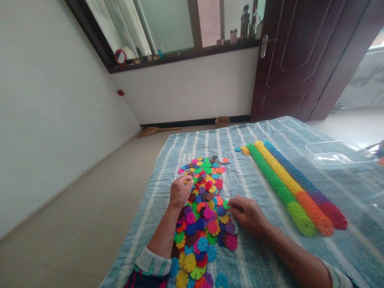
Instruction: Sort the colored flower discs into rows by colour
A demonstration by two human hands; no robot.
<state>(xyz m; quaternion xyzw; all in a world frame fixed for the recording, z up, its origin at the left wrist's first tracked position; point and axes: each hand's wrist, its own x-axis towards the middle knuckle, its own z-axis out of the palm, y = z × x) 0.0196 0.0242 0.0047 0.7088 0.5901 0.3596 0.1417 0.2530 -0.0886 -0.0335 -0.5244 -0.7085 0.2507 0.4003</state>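
Note:
A long pile of notched plastic building discs (207, 214) in many colours lies on the striped cloth, between my two hands. My left hand (180, 192) is over the pile's left edge, thumb and fingers pinched together; what they hold, if anything, I cannot make out. At the pile's right side, my right hand (247, 214) has its fingers closed at a green disc (226, 204), pinching its edge. Sorted discs form rows on the right: a green row (271, 176), a yellow and orange row (283, 172), and a blue, purple and red row (300, 176).
A clear plastic box (330, 160) stands on the right of the cloth (156, 208). Loose blue (238, 149) and orange discs (245, 150) lie by the rows' far end. A printed card (186, 159) is beyond the pile. A dark red door (297, 60) stands behind.

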